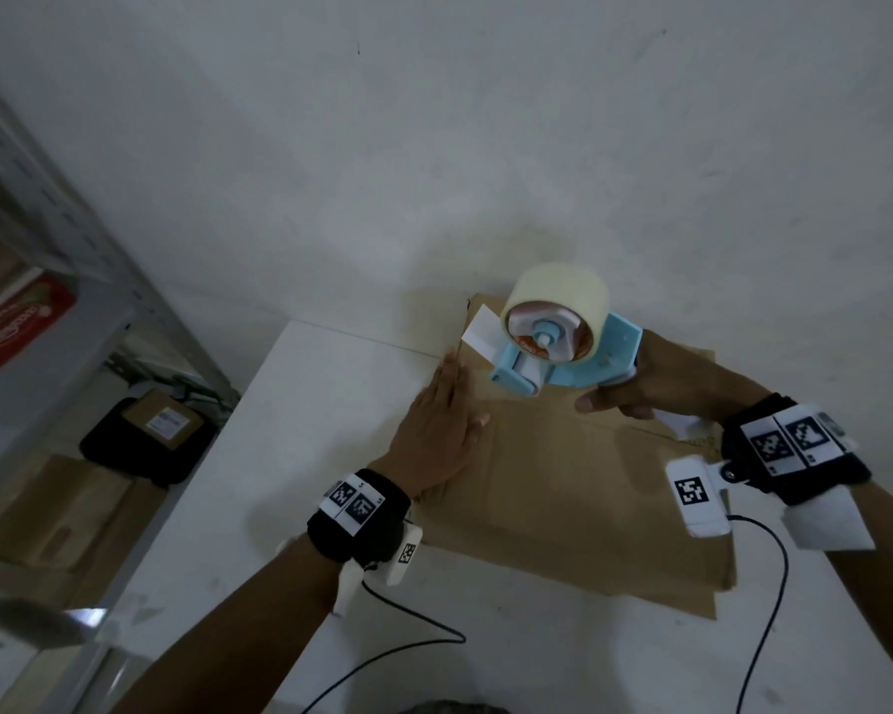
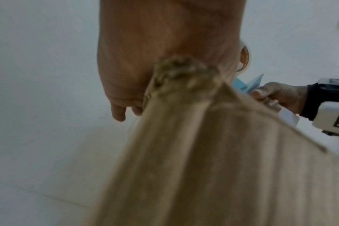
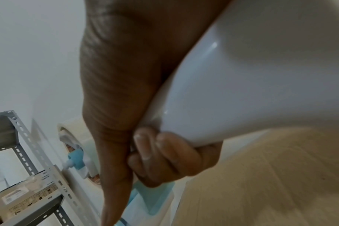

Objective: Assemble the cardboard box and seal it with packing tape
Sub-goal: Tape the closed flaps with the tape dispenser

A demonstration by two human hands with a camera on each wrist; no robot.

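Note:
A flat brown cardboard box (image 1: 578, 487) lies on the white table (image 1: 290, 456), against the wall. My left hand (image 1: 439, 420) presses flat on its left part with straight fingers; in the left wrist view the left hand (image 2: 137, 64) shows above the cardboard (image 2: 213, 160). My right hand (image 1: 640, 389) grips the white handle of a light-blue tape dispenser (image 1: 563, 353) carrying a clear tape roll (image 1: 558, 296), held just above the box's far left end. A loose tape end (image 1: 480, 329) sticks out left. The right wrist view shows fingers (image 3: 164, 154) curled round the handle (image 3: 252, 79).
A grey metal shelf rack (image 1: 63, 260) stands left of the table with packages on it. Below it lie a black bag with a small carton (image 1: 161, 425) and flat cardboard (image 1: 58, 502). Wrist-camera cables (image 1: 408, 646) trail over the table's near part.

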